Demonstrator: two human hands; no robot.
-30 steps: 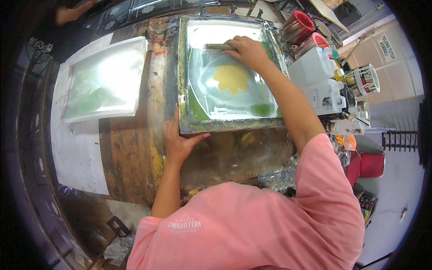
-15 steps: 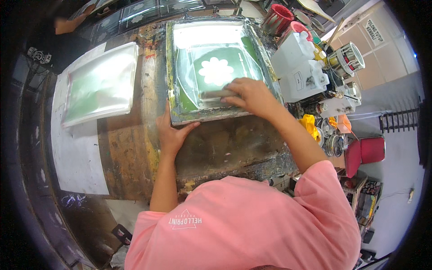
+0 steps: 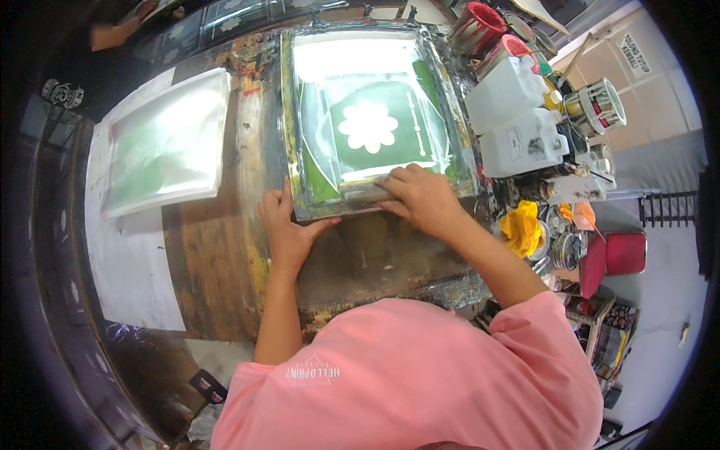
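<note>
A screen printing frame (image 3: 289,120) lies on the worktable, its green mesh carrying a white flower shape (image 3: 367,127) and a thin upright line to the right of it. White ink spreads along the far end and in a strip near the close end. My right hand (image 3: 424,199) is closed around a squeegee (image 3: 360,193), which rests across the mesh by the near edge; its blade is mostly hidden. At the frame's near left corner, my left hand (image 3: 287,229) grips with the thumb along the front edge and the fingers up the left side.
A stack of clear plastic sheets (image 3: 169,142) lies on white paper (image 3: 127,262) at left. White jerrycans (image 3: 521,142), a red-smeared can (image 3: 478,28) and a yellow cloth (image 3: 520,229) crowd the right side. Another person's arm (image 3: 112,36) shows at far left, near printed sheets (image 3: 225,26).
My right hand has drawn the squeegee toward me, from just below the flower to the frame's near edge. My left hand stays at the corner. The view has shifted slightly.
</note>
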